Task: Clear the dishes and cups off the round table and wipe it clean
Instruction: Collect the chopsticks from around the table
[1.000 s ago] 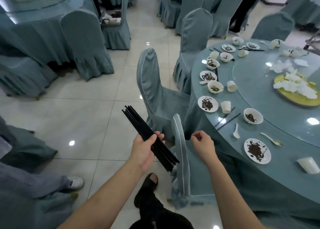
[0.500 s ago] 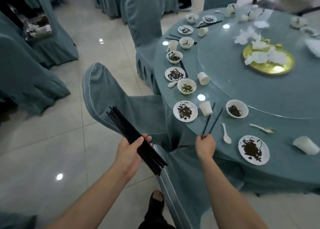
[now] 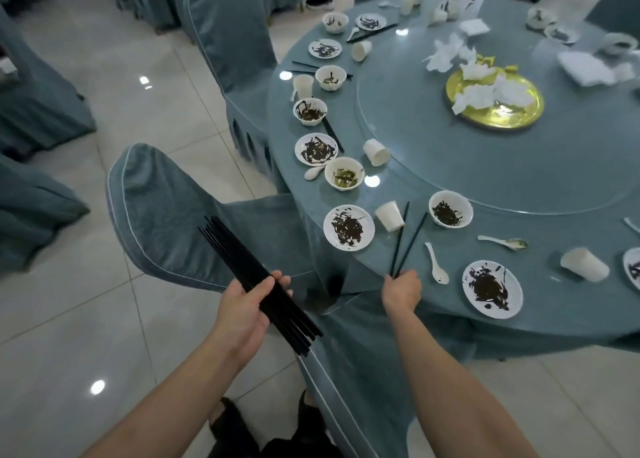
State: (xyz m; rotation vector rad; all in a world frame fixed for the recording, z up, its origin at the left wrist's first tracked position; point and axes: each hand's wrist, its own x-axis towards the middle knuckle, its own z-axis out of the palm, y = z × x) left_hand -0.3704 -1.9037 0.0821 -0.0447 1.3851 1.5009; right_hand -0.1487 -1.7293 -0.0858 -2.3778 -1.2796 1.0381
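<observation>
The plate at the right edge is cut off.

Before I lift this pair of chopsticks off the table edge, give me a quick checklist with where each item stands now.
1. Right hand has both sticks of the chopstick pair: ok, fingers pinch the near ends.
2. Left hand holds the chopstick bundle securely: ok, fingers wrapped round it.
3. Paper cup clear of the pair: not ok, it lies right against one stick and may roll.
4. White spoon clear of the lift path: ok, it lies apart to the right.
5. Dirty plate clear: ok, left of the sticks.
6. Far tips free of residue: cannot tell.
</observation>
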